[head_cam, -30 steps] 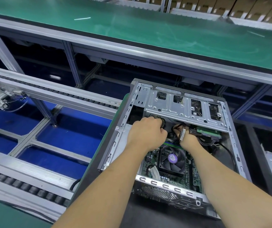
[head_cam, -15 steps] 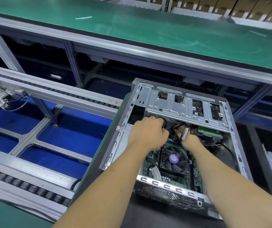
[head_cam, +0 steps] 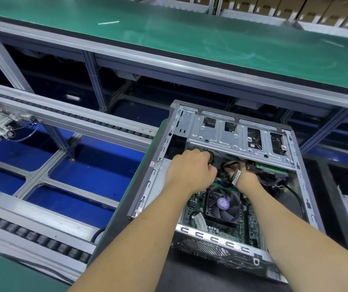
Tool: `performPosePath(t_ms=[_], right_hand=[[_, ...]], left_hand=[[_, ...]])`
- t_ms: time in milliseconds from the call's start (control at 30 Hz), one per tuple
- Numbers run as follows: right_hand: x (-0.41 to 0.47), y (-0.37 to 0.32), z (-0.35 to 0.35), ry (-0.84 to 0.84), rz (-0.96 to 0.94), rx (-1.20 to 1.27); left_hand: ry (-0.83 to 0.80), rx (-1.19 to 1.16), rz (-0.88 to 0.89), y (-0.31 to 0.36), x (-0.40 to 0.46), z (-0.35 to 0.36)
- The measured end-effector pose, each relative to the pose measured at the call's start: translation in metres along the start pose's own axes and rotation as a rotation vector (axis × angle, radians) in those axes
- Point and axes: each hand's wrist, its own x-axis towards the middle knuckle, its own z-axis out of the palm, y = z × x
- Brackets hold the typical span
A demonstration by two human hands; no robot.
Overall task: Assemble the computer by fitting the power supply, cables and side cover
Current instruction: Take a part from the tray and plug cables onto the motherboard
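- Green matting covers the long assembly-line bench (head_cam: 211,39) that runs across the far side, with rows of brown cardboard boxes (head_cam: 316,9) stacked behind it.
- Aluminium roller conveyor rails (head_cam: 67,116) cross to my left above a blue floor (head_cam: 97,165).
- Grey steel open computer case (head_cam: 154,171) lies on its side in front of me, side cover off, on a dark surface beside a green edge.
- Silver perforated drive-bay bracket (head_cam: 232,135) spans the far end of the case, over the spot where both of my hands are working.
- Green motherboard (head_cam: 194,207) fills the case floor, nearest to me.
- Black square cooler fan with a purple hub sticker (head_cam: 222,204) sits on the motherboard, between my two forearms.
- My left hand (head_cam: 190,169) is knuckles-up, fingers curled down into the case around a black round part (head_cam: 211,155) under the bracket; what exactly it grips is hidden.
- My right hand (head_cam: 245,178) reaches in just beside it, fingers clamped on a bundle of black cables (head_cam: 227,167), a pale flat connector (head_cam: 236,175) lying against the back of the hand.
- More black cables (head_cam: 268,180) trail rightwards from that hand below a small green circuit board (head_cam: 272,166) tucked under the bracket.
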Motion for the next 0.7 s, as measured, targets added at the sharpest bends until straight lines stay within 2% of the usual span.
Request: performPosePath(t_ms=[33, 100, 133, 200, 333, 433, 533, 700], right_hand=[[-0.001, -0.001, -0.001, -0.059, 0.011, -0.089], [0.004, 0.004, 0.0, -0.081, -0.019, -0.095], [0.006, 0.006, 0.0, -0.053, -0.06, -0.167], [0.003, 0.007, 0.0, -0.052, -0.038, -0.159], [0.006, 0.01, -0.002, 0.01, 0.015, 0.187], [0.003, 0.012, 0.0, 0.073, 0.01, 0.321], [0.002, 0.01, 0.0, 0.051, 0.076, 0.406], [0.009, 0.008, 0.003, -0.011, 0.072, 0.204]], left_hand=[[-0.001, -0.001, 0.0, 0.0, 0.0, 0.0], [-0.003, -0.002, 0.001, 0.0, 0.0, 0.0], [-0.003, -0.001, 0.002, 0.0, 0.0, 0.0], [0.0, 0.0, 0.002, 0.0, 0.0, 0.0], [0.006, -0.004, 0.003, 0.0, 0.001, 0.0], [0.015, -0.008, 0.005, 0.0, 0.0, 0.001], [0.013, -0.008, 0.005, 0.0, 0.0, 0.001], [0.012, -0.001, 0.006, 0.0, 0.0, 0.001]])
